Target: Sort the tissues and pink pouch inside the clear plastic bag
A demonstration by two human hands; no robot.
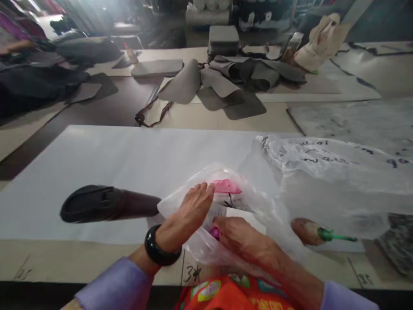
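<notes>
Both hands (pixel 190 213) in clear plastic bag (pixel 238 202), pink packet (pixel 226 186) seemingly inside

Black shoe (pixel 106 203), white sheet (pixel 129 159), pink label (pixel 226 186), clear plastic bag (pixel 258 202), grey cut pieces (pixel 226 82)

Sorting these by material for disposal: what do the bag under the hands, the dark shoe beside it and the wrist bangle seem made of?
Bag: thin clear plastic film, crinkled, glossy. Shoe: dark leather or imitation, smooth with soft sheen. Bangle: black, hard, polished; probably plastic or stone.

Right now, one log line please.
left hand: on clear plastic bag | right hand: inside bag | black shoe: beside, on white sheet
</notes>
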